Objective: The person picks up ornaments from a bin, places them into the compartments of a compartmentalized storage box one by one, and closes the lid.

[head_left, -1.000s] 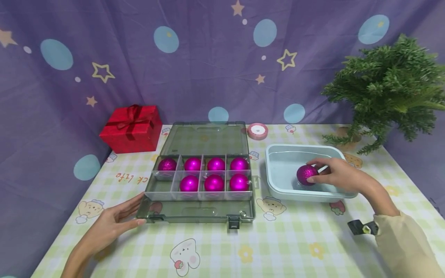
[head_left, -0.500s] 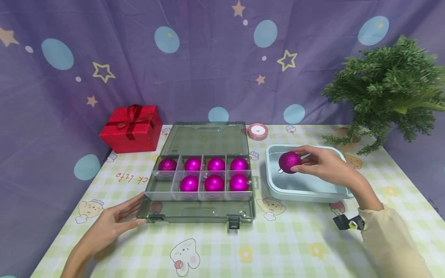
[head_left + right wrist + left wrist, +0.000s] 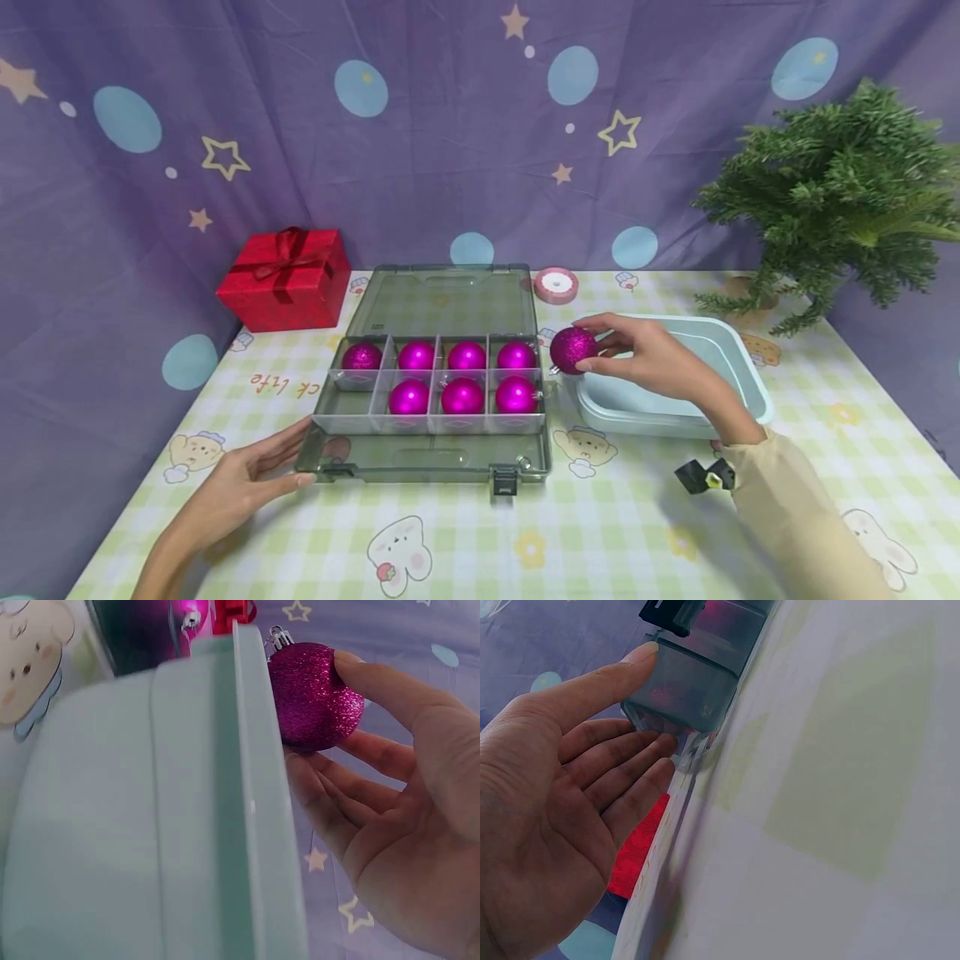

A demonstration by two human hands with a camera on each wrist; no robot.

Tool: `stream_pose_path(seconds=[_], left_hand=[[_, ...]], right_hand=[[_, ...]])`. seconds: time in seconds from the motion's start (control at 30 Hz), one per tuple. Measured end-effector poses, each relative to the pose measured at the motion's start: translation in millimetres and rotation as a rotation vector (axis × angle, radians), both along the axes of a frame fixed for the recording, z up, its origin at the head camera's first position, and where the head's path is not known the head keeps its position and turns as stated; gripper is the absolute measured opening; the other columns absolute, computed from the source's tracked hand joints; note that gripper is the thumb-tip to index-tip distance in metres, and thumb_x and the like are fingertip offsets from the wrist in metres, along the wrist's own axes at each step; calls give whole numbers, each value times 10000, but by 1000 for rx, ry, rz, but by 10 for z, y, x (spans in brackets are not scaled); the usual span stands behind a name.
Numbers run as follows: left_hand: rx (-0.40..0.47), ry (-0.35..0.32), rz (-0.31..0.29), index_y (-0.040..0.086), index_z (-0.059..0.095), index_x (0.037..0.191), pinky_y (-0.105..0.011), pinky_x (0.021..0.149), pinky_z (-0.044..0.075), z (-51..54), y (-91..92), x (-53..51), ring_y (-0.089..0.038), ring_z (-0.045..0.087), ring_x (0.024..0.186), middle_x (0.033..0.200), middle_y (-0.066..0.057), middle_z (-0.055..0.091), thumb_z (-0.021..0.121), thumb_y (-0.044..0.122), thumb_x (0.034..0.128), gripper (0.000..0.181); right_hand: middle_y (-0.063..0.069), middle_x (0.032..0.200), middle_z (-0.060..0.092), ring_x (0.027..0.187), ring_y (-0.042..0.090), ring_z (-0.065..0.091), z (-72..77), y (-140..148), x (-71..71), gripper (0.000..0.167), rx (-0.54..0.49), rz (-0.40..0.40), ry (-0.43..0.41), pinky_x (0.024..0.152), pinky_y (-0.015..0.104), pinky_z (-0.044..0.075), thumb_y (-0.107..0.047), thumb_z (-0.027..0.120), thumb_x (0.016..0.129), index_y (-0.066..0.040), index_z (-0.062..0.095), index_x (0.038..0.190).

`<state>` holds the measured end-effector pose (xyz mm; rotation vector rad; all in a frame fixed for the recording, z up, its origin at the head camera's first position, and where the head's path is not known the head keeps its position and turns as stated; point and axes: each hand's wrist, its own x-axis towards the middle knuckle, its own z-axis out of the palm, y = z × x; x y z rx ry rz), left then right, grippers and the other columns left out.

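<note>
My right hand (image 3: 648, 358) pinches a glittery magenta Christmas bauble (image 3: 573, 350) between thumb and fingers, above the left rim of the pale blue tub (image 3: 750, 367). The bauble's silver cap (image 3: 280, 637) shows in the right wrist view. Left of it lies a lidded grey see-through organizer box (image 3: 420, 458), its lid (image 3: 442, 300) folded back. Magenta baubles sit in most of its compartments; the front-left compartment (image 3: 341, 402) holds none. My left hand (image 3: 243, 479) rests against the box's front-left corner, with fairly straight fingers (image 3: 615, 757) at the side and the thumb at the front.
Behind the box to the left stands a red gift box (image 3: 288, 283) with a ribbon. A pink ribbon spool (image 3: 557, 286) lies behind, right of the lid. A small artificial tree (image 3: 832, 200) stands at the back right. A checked cloth (image 3: 600, 533) covers the table.
My right hand has lifted the glittery bauble out of the tub and carried it left, past the tub's rim towards the box. The left hand and the box have stayed still.
</note>
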<state>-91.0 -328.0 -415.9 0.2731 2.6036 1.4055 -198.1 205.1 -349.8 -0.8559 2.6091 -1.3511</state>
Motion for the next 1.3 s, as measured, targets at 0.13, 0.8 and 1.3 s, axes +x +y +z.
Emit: stream_pose_path(seconds=[0.13,0.8,1.3], left_hand=[[5,3,0,-3,450,1549,-129,958,478,0,1,1,93,480,1245,1559,-151,456,792,273,946,747],[13,-11,-1,14,437,1562,-152,958,494,1,-13,3,97,485,1235,1558,-166,451,778,268,959,738],[31,5,-13,-16,438,1551,-161,962,498,-5,-9,-3,79,485,1253,1557,-184,444,775,231,963,722]], right_hand=[[63,1270,693,1043,205,710,8,-146,-36,475,-6,8,12,916,355,582,-172,814,927,-87,657,1368],[94,1223,711,1032,239,711,-25,-813,-201,506,-124,115,6,925,436,586,-168,821,915,-37,647,1372],[88,1292,685,1102,221,689,-78,-1295,-273,553,-61,180,1,910,318,587,-231,823,924,-64,622,1411]])
